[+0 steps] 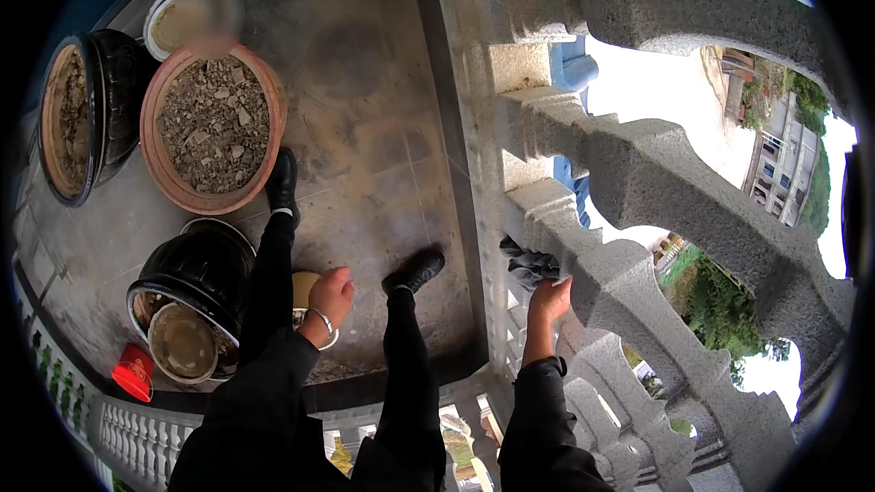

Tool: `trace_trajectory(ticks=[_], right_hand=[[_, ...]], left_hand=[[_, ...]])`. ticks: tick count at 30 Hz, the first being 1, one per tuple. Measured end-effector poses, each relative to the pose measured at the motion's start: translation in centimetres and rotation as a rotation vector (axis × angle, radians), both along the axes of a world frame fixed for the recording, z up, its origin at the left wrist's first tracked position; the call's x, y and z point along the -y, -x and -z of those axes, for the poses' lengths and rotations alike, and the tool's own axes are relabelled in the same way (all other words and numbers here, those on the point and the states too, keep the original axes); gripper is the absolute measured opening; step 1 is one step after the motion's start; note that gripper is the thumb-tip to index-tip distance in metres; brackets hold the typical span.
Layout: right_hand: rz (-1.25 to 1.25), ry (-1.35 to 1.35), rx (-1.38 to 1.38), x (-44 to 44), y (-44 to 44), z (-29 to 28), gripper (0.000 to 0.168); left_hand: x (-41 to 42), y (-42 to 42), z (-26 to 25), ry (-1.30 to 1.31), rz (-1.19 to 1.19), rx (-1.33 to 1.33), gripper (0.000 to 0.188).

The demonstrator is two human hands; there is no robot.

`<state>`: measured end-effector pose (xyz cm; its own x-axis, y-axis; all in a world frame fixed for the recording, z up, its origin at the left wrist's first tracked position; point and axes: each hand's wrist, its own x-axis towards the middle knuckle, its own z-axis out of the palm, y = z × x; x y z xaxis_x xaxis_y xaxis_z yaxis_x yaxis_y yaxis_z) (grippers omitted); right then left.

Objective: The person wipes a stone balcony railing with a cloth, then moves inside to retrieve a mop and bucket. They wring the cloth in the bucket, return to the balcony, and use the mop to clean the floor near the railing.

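Note:
A dark, crumpled cloth is in my right hand, pressed against the lower part of a grey stone baluster. My left hand, with a silver bangle at the wrist, hangs over the tiled floor with its fingers loosely curled; no object shows in it. Below that hand, partly hidden by it, is a round container with a yellowish inside. Both of my feet, in black shoes, are on the floor, the left one beside a large terracotta pot filled with dry, lumpy soil.
Two black glazed pots, one upright and one with a bowl at its mouth, stand on the left. Near them are a red bucket and a white basin. The stone balustrade bounds the floor at right and below.

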<state>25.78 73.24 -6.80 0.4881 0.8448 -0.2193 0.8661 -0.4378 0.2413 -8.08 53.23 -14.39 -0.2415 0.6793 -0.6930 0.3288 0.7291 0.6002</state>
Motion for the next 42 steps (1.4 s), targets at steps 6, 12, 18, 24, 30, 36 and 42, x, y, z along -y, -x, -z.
trace_trajectory(ticks=[6,12,18,24,30,36,42], right_hand=[[-0.022,0.301,-0.097,-3.0,2.3,2.2,0.061],[-0.328,0.866,0.044,-0.8,-21.5,12.4,0.049],[-0.325,0.461,0.127,-2.3,-2.0,7.2,0.033],[-0.359,0.184,-0.235,0.2,-2.3,5.7,0.028],[0.101,0.165,-0.167,-2.8,0.6,3.0,0.043],[-0.171,0.164,0.077,-1.3,-1.5,7.3,0.038],[-0.22,0.313,-0.092,0.3,3.3,4.1,0.039]], left_hand=[[-2.5,0.3,2.0,-0.061,-0.033,0.087,0.026],[-7.7,-0.7,1.0,-0.093,0.059,0.222,0.028],[-6.5,-2.8,1.9,-0.168,0.035,0.131,0.028],[-7.7,-2.9,2.4,-0.034,-0.021,0.227,0.029],[-7.6,-2.7,2.7,-0.015,-0.054,0.232,0.029],[-7.5,-2.6,2.6,-0.006,-0.069,0.255,0.029],[-7.8,-2.2,2.4,-0.016,-0.094,0.266,0.029]])
